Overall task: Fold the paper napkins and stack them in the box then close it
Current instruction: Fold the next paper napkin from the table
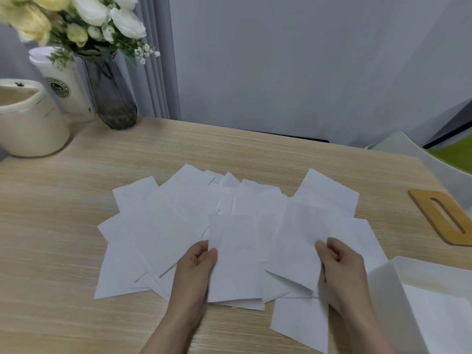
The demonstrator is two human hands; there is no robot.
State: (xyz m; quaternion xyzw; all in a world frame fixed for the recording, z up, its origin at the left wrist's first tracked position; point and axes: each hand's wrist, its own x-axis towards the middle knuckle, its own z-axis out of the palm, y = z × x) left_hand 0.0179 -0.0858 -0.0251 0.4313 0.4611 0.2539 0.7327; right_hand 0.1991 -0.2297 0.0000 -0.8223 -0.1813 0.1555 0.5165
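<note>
Several white paper napkins [173,226] lie spread in an overlapping heap across the middle of the wooden table [63,238]. My left hand [196,264] pinches the left edge of one napkin [233,256] near the front of the heap. My right hand [337,267] pinches another napkin [296,241], lifted slightly off the pile. The open white box [383,290] stands at the lower right, with white paper lying inside it. Its wooden lid [441,218], with a slot in it, lies flat on the table at the right.
At the back left stand a cream ceramic pot [28,123], a white paper cup [63,88] and a dark glass vase [109,95] of white and yellow flowers. A white and green chair [434,159] sits off the table's right edge. A grey wall runs behind.
</note>
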